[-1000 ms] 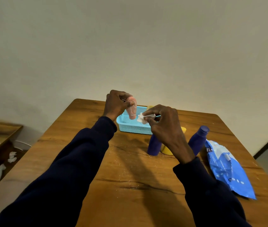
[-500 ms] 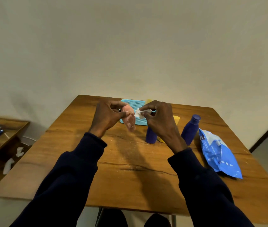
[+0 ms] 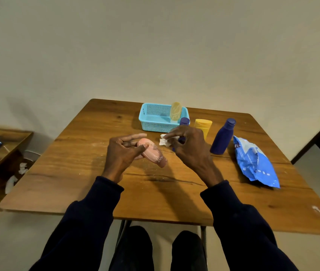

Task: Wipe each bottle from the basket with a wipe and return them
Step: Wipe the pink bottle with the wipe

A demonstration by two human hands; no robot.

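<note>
Two hands hover above the counter (image 3: 77,163): the left hand (image 3: 122,151) grasps a pink bottle (image 3: 153,153), the right hand (image 3: 190,145) pinches a crumpled white wipe (image 3: 165,140).

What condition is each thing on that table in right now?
Pink bottle: tilted, held in left hand.
Wipe: crumpled, pinched by right hand.
Basket: holds one pale bottle, upright.
Yellow bottle: standing on table.
Tall blue bottle: standing, capped.
Other blue bottle: half hidden.
Wipes pack: lying crumpled.
</note>
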